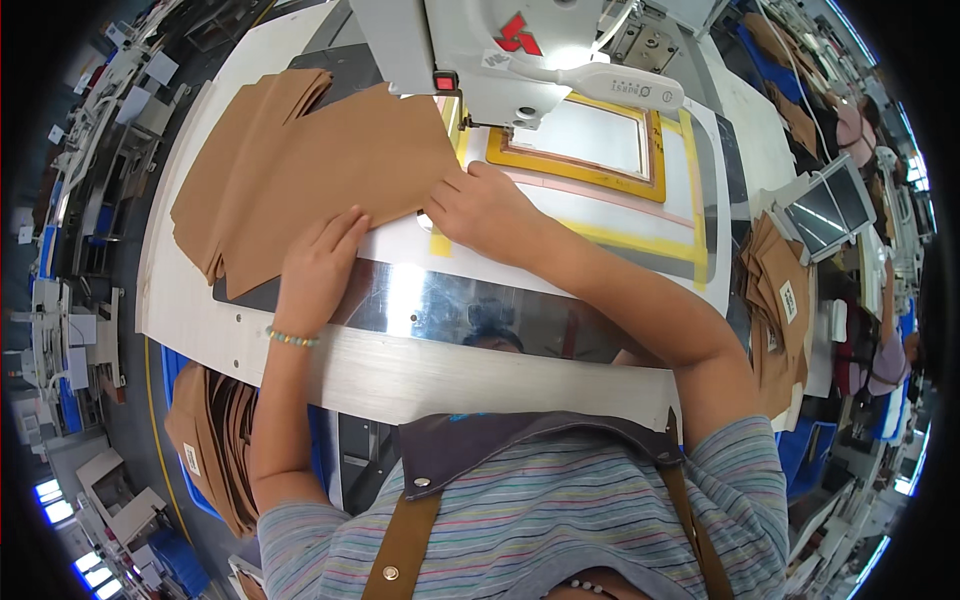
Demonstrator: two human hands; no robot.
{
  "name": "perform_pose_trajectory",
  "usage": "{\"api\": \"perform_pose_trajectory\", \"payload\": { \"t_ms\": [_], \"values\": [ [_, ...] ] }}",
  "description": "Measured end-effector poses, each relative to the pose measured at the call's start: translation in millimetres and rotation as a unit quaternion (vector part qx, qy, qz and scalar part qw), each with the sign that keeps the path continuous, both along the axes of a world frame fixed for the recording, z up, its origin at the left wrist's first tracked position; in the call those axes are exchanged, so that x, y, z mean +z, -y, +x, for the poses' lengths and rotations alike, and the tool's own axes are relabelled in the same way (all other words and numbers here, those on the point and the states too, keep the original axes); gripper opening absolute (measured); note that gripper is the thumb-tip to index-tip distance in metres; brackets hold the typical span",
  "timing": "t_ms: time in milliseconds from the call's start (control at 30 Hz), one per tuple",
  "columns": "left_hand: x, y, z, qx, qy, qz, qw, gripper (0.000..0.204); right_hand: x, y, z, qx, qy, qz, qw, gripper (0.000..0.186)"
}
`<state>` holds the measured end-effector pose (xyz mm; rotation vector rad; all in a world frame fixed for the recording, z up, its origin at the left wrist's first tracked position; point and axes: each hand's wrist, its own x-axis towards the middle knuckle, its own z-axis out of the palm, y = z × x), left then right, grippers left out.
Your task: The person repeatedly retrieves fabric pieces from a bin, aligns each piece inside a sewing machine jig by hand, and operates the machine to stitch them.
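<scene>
A brown fabric panel (340, 170) lies across the machine bed, its right end close to the needle area of a white sewing machine (500, 60). My left hand (322, 262) rests on the panel's near edge with its fingers stretched out. At the panel's right corner, my right hand (485, 212) has its fingers bent and closed on the edge; the fingertips are partly hidden. More brown panels (225, 150) lie stacked under and beyond this one at the left. Right of the needle area sits a yellow frame (575, 172) with a clear window, on a white sheet edged with yellow tape.
A white lamp bar (610, 84) juts from the machine head. Brown pieces fill a blue bin (200, 500) at lower left, and others hang at the right (775, 300) below a tablet-like screen (828, 210). The pale table edge (480, 385) runs before my body. Other people work far right.
</scene>
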<state>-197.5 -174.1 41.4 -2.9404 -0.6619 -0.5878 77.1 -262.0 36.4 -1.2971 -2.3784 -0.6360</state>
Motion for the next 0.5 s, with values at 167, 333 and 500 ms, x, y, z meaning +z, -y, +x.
{"api": "perform_pose_trajectory", "payload": {
  "t_ms": [167, 333, 500],
  "values": [
    [-6.3, 1.3, -75.0, 0.114, -0.025, 0.059, 0.991, 0.029, 1.9, 7.8, 10.5, -0.024, -0.025, 0.016, 0.999, 0.009],
    [-5.5, -14.3, -115.4, 0.189, -0.073, 0.075, 0.976, 0.024, 6.3, 22.2, 24.2, -0.05, -0.002, -0.008, 0.999, 0.011],
    [-5.8, -45.2, -67.5, 0.117, -0.068, 0.093, 0.986, 0.021, 14.5, 54.0, 69.5, -0.087, -0.016, 0.002, 0.996, 0.009]
  ]
}}
